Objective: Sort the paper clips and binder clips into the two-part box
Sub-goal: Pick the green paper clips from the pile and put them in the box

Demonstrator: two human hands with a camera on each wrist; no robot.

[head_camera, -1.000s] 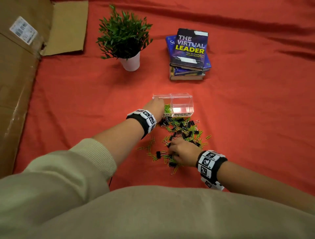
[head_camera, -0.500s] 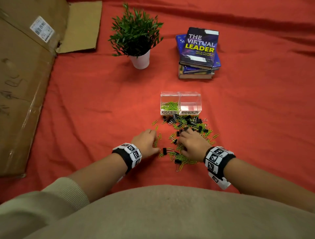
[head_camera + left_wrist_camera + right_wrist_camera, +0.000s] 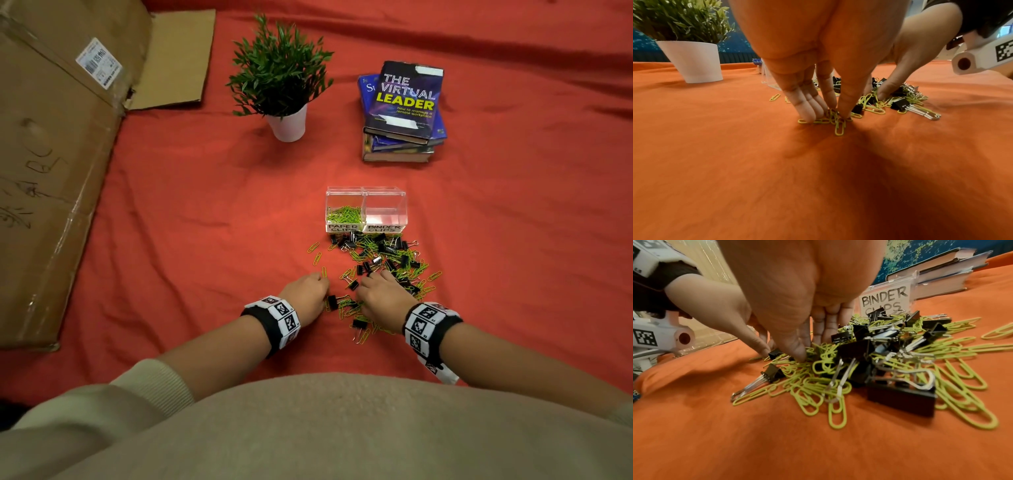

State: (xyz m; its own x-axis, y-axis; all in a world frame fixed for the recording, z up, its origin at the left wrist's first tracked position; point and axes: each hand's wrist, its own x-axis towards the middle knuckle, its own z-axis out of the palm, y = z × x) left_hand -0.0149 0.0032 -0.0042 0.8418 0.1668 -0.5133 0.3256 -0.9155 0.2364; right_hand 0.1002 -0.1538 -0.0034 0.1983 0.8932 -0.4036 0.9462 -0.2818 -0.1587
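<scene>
A clear two-part box (image 3: pixel 365 192) stands on the red cloth. Its left part, labelled PAPER CLIPS, holds green paper clips (image 3: pixel 343 214); the right part, labelled BINDER CLIPS (image 3: pixel 885 300), looks bare. In front of it lies a mixed pile (image 3: pixel 380 257) of green paper clips and black binder clips (image 3: pixel 900 395). My left hand (image 3: pixel 320 287) is at the pile's near-left edge; fingers and thumb pinch a small cluster of paper clips (image 3: pixel 831 116) on the cloth. My right hand (image 3: pixel 371 281) reaches down into the pile, thumb and straight fingers (image 3: pixel 826 331) apart, tips touching clips.
A potted plant in a white pot (image 3: pixel 287 123) stands at the back, with a stack of books (image 3: pixel 400 113) to its right. Flattened cardboard (image 3: pixel 51 154) covers the left side. A few stray paper clips (image 3: pixel 317 251) lie left of the pile.
My left hand has come back from the box's paper-clip part to the pile's near-left edge and closed its fingertips on paper clips. The right hand stayed in the pile, shifting slightly forward.
</scene>
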